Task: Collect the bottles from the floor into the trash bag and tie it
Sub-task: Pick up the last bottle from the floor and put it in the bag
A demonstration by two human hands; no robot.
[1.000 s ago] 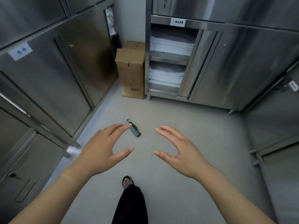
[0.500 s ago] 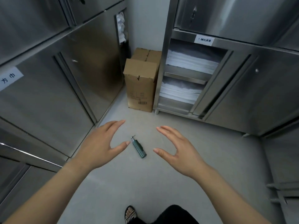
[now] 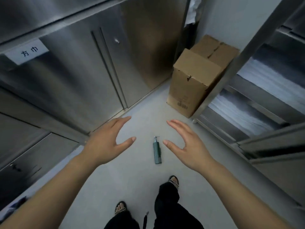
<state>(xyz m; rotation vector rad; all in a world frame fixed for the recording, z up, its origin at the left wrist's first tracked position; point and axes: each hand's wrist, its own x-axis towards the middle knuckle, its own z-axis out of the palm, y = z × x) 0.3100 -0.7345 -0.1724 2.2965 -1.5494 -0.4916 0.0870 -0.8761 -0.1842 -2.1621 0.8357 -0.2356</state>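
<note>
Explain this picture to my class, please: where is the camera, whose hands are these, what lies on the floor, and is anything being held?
The camera sits on a person's head, looking forward and down. The left hand and right hand are that person's own, both open with fingers spread, holding nothing. On the grey floor between them lies one dark green pump bottle on its side. A cardboard box stands in the corner between steel cabinets; folded white linen fills open shelves. No trash bag is visible.

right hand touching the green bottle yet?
Apart. In the head view bare floor shows between the right hand thumb tip and the green bottle, which lies on the floor.
</note>
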